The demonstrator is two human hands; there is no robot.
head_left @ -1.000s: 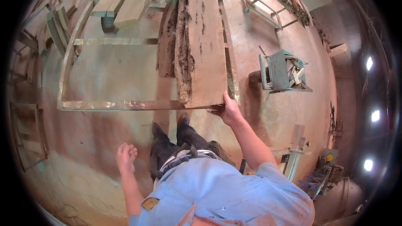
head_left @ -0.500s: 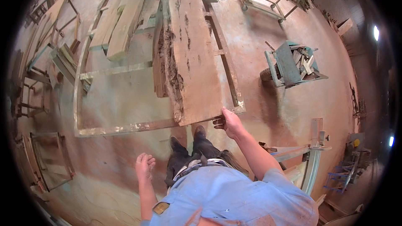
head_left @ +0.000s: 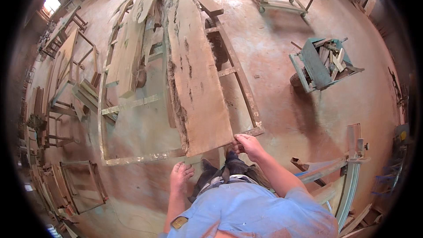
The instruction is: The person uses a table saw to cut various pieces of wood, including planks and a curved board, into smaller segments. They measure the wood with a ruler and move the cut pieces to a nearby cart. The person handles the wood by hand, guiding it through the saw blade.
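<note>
A long, rough-sawn wooden slab point(head_left: 200, 92) with a ragged bark edge on its left lies lengthwise on a low metal frame point(head_left: 145, 158), its near end over the front bar. My right hand point(head_left: 247, 146) is closed at the slab's near right corner, thumb and fingers pinching its edge. My left hand point(head_left: 179, 177) hangs just below the near left corner, fingers loosely bent and holding nothing. A gap shows between it and the slab. More thick planks point(head_left: 131, 61) rest on the frame farther left.
A green wheeled cart point(head_left: 319, 66) full of wood offcuts stands to the right. Behind it is a rolling rack point(head_left: 282, 2) stacked with timber. A machine with a metal rail point(head_left: 348, 189) is close at my right. Racks and boards point(head_left: 66, 75) line the left side.
My left hand has come up and right, closer to the slab's near end. My right hand stays at the corner. The view has shifted, so the slab and frame appear lower.
</note>
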